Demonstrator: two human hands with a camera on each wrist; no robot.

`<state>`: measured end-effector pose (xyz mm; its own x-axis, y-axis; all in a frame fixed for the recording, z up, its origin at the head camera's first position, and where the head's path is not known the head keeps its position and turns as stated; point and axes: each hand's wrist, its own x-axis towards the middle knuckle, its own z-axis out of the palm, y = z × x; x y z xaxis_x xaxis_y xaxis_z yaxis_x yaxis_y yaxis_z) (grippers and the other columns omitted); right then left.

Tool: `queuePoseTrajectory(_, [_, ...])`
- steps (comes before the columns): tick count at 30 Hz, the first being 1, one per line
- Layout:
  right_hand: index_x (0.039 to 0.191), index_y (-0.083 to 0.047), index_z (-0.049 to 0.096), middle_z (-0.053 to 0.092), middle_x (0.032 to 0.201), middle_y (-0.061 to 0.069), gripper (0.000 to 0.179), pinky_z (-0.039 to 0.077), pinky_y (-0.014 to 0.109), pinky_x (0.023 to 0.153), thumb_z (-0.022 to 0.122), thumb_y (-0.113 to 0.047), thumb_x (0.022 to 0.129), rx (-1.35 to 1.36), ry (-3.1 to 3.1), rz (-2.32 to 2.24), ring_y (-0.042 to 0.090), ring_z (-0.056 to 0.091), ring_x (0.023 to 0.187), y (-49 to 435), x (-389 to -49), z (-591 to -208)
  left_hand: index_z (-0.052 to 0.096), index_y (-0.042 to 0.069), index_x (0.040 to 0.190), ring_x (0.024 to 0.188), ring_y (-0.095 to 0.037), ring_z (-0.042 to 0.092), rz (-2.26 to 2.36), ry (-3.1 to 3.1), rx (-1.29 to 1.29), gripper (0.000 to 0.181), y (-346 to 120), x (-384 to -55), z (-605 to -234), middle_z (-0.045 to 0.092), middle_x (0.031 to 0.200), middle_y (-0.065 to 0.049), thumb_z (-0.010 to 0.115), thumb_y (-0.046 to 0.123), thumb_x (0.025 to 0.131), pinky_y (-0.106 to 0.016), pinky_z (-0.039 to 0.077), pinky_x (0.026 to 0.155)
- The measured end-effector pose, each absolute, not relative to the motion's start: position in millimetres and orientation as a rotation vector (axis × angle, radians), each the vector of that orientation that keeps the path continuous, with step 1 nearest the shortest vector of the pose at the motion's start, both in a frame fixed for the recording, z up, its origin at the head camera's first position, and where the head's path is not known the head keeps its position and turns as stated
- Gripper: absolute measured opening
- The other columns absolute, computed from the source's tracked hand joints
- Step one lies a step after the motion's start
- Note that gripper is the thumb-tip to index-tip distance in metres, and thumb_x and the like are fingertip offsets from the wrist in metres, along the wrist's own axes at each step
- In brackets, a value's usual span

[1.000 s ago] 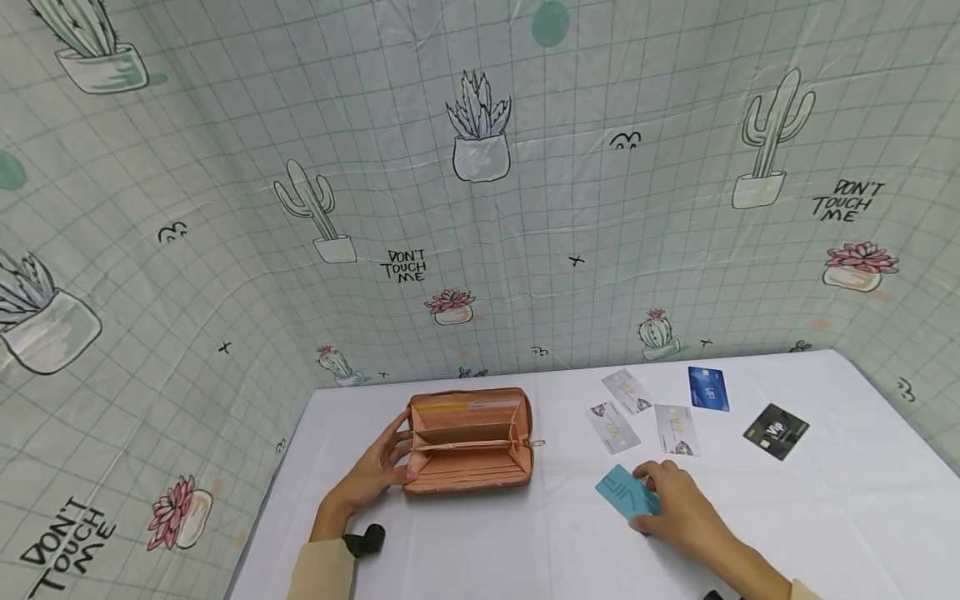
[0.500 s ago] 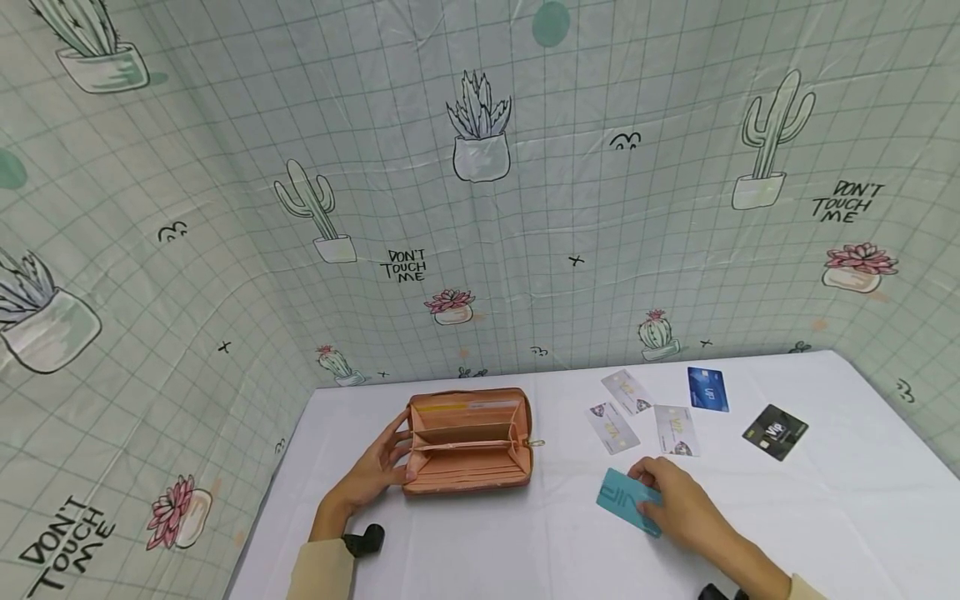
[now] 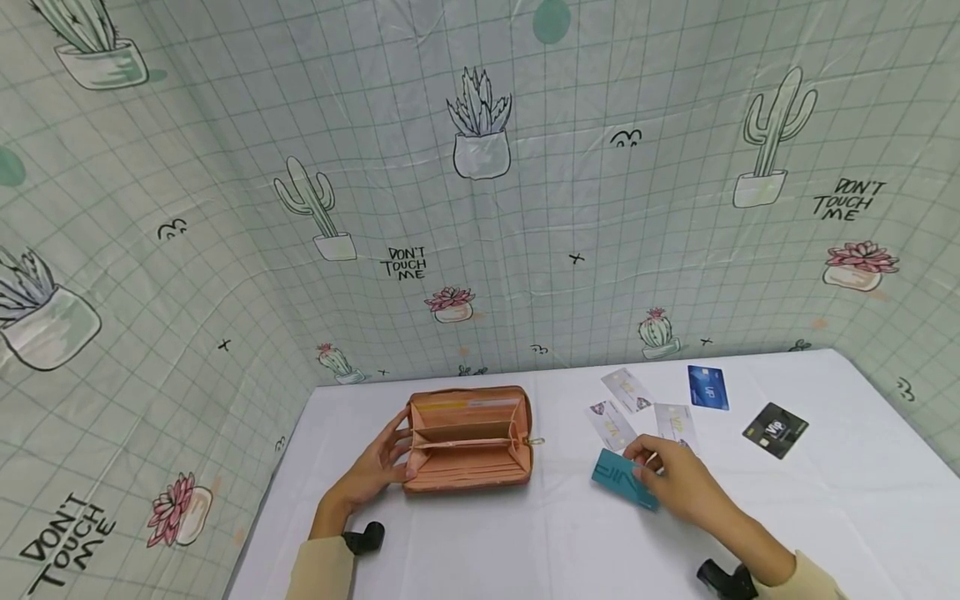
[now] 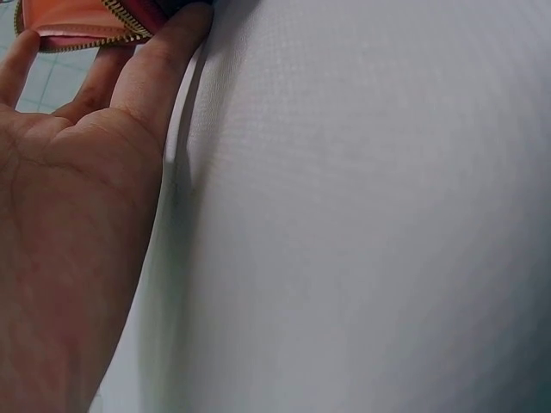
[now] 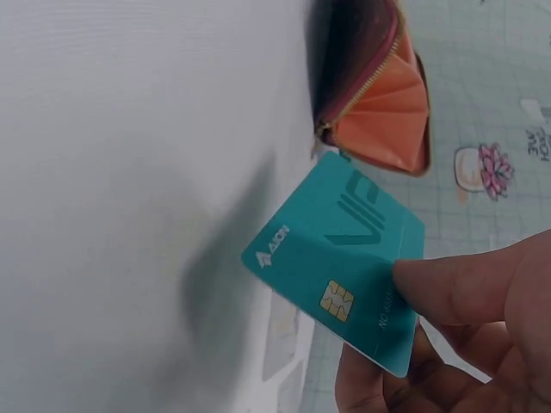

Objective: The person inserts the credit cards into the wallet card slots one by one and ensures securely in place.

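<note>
An orange zip wallet (image 3: pixel 468 482) lies unzipped and spread wide on the white table, its inner compartments and card slots facing up. My left hand (image 3: pixel 373 468) holds the wallet's left end, thumb at the front corner and fingers along the side. In the left wrist view, the fingers reach the wallet's zipped edge (image 4: pixel 86 40). To the right of the wallet, my right hand (image 3: pixel 684 482) pinches a teal VIP card (image 3: pixel 617 475) by one end, between thumb and fingers. Close up, the teal card (image 5: pixel 323 228) shows a gold chip and casts a shadow; it is raised off the table.
Three silver cards (image 3: pixel 627 391) lie behind the right hand, one partly hidden by it. Farther right are a blue card (image 3: pixel 708 388) and a black VIP card (image 3: pixel 776 431). A patterned cloth (image 3: pixel 540 208) rises behind the white table (image 3: pixel 525 550).
The teal card has been lifted and turned in my right hand, which has moved slightly away from the body toward the silver cards. My left hand and the wallet stay put.
</note>
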<state>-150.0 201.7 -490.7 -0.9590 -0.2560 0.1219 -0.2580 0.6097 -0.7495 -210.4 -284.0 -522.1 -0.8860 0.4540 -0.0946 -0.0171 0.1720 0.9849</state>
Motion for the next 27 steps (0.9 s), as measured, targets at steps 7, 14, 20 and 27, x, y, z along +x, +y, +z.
queuePoseTrajectory(7, [0.102,-0.001,0.072,0.066,0.090,0.000,0.014,0.054,0.027,0.069,0.072,0.008,0.092,0.472,-2.756,1.316,0.012,0.063,0.079,194,-161,-480,0.005,0.011,0.172,0.152,-0.045,0.032,1.775,2.070,0.434,0.105,-284,-211,-523,0.026,0.163,-0.030,0.078,0.007,0.096,-0.025,0.047,0.107])
queuePoseTrajectory(14, [0.104,-0.002,0.073,0.068,0.092,0.002,0.013,0.057,0.030,0.077,0.073,0.006,0.094,0.459,-2.715,1.305,0.017,0.066,0.085,183,-170,-470,0.006,0.012,0.172,0.151,-0.042,0.035,1.755,2.096,0.426,0.106,-284,-211,-523,0.030,0.163,-0.029,0.078,0.009,0.095,-0.033,0.048,0.108])
queuePoseTrajectory(20, [0.106,-0.001,0.073,0.071,0.096,0.007,0.014,0.058,0.030,0.078,0.074,0.006,0.093,0.455,-2.639,1.345,0.019,0.067,0.088,172,-177,-463,0.006,0.012,0.172,0.152,-0.048,0.031,1.771,2.087,0.418,0.107,-284,-212,-523,0.030,0.162,-0.030,0.080,0.009,0.094,-0.031,0.048,0.107])
queuePoseTrajectory(27, [0.105,0.000,0.073,0.071,0.095,0.010,0.014,0.058,0.029,0.077,0.073,0.007,0.093,0.449,-2.577,1.426,0.019,0.068,0.086,159,-185,-457,0.005,0.012,0.172,0.153,-0.049,0.028,1.791,2.053,0.401,0.107,-283,-211,-521,0.025,0.164,-0.030,0.078,0.003,0.094,-0.028,0.048,0.106])
